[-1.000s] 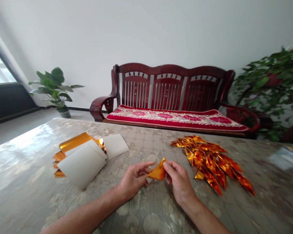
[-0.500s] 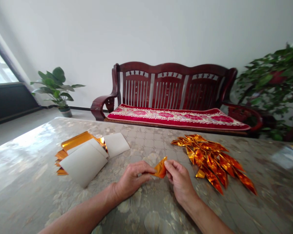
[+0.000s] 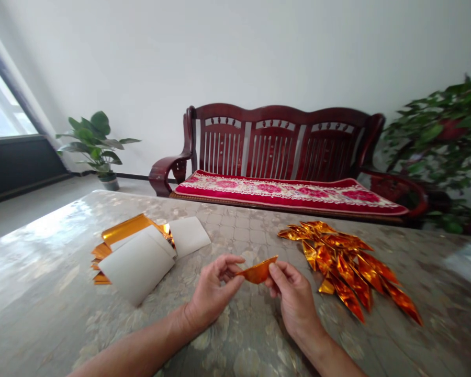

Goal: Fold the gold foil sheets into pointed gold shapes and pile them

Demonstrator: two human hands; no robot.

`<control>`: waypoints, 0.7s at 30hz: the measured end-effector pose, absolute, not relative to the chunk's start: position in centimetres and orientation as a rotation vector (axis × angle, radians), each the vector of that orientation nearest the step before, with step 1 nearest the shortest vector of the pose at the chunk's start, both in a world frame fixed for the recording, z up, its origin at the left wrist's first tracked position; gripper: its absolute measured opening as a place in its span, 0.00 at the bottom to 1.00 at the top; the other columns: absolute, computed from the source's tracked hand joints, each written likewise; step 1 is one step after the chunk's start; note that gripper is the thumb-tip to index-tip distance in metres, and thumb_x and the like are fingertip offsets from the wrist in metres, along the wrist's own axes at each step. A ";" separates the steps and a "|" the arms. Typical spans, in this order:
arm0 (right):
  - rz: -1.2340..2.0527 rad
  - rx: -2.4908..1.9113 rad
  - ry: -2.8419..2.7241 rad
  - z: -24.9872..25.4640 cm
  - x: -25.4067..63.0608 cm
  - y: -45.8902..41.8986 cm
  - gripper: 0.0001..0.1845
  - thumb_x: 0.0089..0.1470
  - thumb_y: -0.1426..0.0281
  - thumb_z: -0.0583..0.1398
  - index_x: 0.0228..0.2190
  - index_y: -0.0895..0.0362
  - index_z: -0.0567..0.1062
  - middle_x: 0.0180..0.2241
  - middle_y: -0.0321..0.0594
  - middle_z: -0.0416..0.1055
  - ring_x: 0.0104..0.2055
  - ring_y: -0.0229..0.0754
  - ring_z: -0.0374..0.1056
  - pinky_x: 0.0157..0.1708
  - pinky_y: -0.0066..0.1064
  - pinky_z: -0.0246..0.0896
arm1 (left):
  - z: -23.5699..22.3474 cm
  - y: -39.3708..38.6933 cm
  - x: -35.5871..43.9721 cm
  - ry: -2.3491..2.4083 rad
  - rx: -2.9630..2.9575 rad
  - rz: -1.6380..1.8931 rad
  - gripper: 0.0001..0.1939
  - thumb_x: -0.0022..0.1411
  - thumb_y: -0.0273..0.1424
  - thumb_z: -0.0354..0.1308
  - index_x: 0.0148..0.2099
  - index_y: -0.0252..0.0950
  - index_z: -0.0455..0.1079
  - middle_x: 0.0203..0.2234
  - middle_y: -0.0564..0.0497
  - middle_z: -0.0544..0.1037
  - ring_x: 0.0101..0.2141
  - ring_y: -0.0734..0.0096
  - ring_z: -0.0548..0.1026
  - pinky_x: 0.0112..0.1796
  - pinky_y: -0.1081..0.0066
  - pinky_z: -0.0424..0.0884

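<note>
A small piece of folded gold foil paper (image 3: pixel 257 271), boat-like with pointed ends, is held above the table between my hands. My right hand (image 3: pixel 294 293) pinches its right end between thumb and fingers. At the left tip, my left hand (image 3: pixel 215 287) has its thumb and a finger closed on the foil, while the index finger is lifted off it. To the right lies a pile of folded gold foil pieces (image 3: pixel 341 256) of similar pointed shape. On the left is a stack of paper sheets (image 3: pixel 137 264), white on one side and shiny gold on the other.
A patterned, glossy cover lies over the table (image 3: pixel 235 335). At its right edge sits a clear plastic packet (image 3: pixel 465 262). Behind the table stands a dark red wooden bench (image 3: pixel 275 141) with a red floral cushion. Potted plants (image 3: pixel 96 141) flank it.
The folded foil has turned from a steep tilt to a flatter, longer outline. My left index finger has lifted from it. My right hand keeps its pinch. The view has shifted slightly.
</note>
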State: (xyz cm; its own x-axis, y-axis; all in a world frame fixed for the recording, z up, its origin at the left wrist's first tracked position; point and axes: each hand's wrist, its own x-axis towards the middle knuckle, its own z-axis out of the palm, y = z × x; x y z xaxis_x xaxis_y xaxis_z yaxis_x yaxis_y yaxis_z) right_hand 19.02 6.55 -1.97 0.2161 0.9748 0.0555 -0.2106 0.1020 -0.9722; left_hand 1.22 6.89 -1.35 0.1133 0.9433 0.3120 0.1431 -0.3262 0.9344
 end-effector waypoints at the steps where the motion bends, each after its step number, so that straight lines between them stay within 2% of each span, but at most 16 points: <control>1: 1.093 -1.082 -0.937 -2.0 19.0 6.5 0.19 0.46 0.54 0.69 0.28 0.57 0.76 0.18 0.34 0.70 0.19 0.34 0.60 0.17 0.24 0.54 | -1.3 6.9 1.4 1.078 1.540 1.310 0.14 0.55 0.29 0.62 0.46 0.34 0.71 0.26 0.53 0.77 0.26 0.74 0.74 0.29 0.76 0.68; 8: 1.116 -1.097 -1.022 -1.9 19.3 6.4 0.20 0.45 0.54 0.69 0.30 0.58 0.77 0.23 0.39 0.75 0.24 0.39 0.68 0.19 0.25 0.62 | -0.9 7.3 1.4 1.023 1.318 1.338 0.17 0.51 0.30 0.65 0.42 0.35 0.65 0.21 0.58 0.73 0.22 0.78 0.68 0.26 0.78 0.62; 16: 1.181 -1.096 -1.246 -1.9 20.6 6.7 0.19 0.50 0.53 0.66 0.29 0.58 0.76 0.21 0.38 0.74 0.21 0.36 0.65 0.21 0.25 0.61 | -0.9 7.9 0.4 0.988 1.463 1.199 0.09 0.53 0.31 0.63 0.34 0.34 0.66 0.21 0.57 0.68 0.24 0.77 0.66 0.27 0.77 0.60; 21: 1.027 -1.143 -1.342 -2.2 21.0 7.0 0.18 0.51 0.54 0.65 0.26 0.58 0.77 0.18 0.35 0.71 0.20 0.35 0.63 0.22 0.25 0.58 | -1.4 8.2 0.0 0.958 1.605 1.178 0.05 0.58 0.30 0.59 0.35 0.35 0.66 0.24 0.57 0.68 0.25 0.77 0.65 0.28 0.77 0.61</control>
